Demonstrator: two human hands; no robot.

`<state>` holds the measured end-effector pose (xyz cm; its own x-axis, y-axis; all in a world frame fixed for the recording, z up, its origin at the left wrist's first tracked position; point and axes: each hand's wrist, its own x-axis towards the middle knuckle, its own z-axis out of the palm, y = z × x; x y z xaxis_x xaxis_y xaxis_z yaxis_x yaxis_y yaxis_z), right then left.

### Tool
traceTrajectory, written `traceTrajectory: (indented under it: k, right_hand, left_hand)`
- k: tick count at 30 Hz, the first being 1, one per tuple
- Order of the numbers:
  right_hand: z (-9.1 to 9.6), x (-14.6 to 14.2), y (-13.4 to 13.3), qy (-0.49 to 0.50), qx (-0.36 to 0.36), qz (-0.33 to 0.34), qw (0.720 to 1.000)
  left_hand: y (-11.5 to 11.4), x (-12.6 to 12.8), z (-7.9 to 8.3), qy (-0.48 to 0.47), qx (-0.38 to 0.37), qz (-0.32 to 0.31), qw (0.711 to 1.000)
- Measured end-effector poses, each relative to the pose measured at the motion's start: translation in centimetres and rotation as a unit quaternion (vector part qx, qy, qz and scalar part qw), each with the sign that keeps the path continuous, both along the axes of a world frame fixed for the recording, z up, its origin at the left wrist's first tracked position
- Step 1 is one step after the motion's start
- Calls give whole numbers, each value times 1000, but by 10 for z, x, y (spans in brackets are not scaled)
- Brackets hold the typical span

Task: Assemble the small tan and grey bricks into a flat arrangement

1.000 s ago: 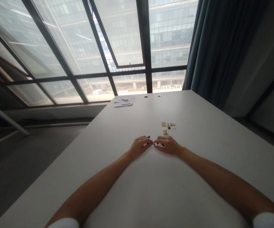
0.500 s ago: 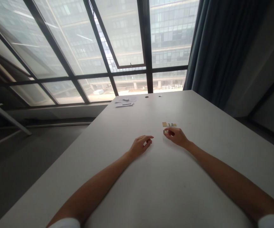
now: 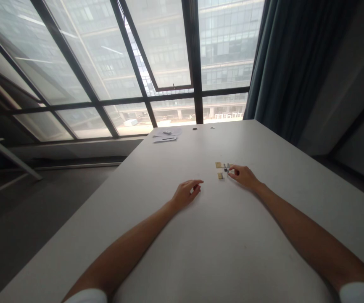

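My right hand [image 3: 244, 176] has its thumb and fingertips pinched at the right end of a small dark piece [image 3: 225, 170]. Just beyond it lies a row of small pieces, with a yellow block [image 3: 217, 165] at its left and darker bits toward the right, partly behind my fingers. Nearer to me, a separate yellow block [image 3: 220, 176] with a dark right edge lies on the table [image 3: 201, 235]. My left hand [image 3: 186, 193] rests to the left of these, fingers loosely stretched and apart, touching none of them. The pieces are too small to identify exactly.
Papers [image 3: 166, 135] with a small object and a dark pen-like stick lie at the far left corner. A round dark disc [image 3: 195, 128] is near the far edge. Windows [image 3: 169, 46] stand behind the table, and a dark curtain [image 3: 273, 71] hangs at right.
My right hand has let go of the near yellow block, which now lies on the table, and moved slightly right to the small dark piece. My left hand has barely moved.
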<state>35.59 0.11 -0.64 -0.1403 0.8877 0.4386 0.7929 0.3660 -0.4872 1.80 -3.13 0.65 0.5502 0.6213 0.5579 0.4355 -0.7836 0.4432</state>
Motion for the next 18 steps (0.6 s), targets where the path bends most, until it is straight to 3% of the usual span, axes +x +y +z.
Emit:
traceTrajectory:
  k: [18]
  right_hand:
    - [2,-9,-2,-92,-78,-24,992]
  left_hand:
    - [-1,1,-2,23,-20,-3,1000]
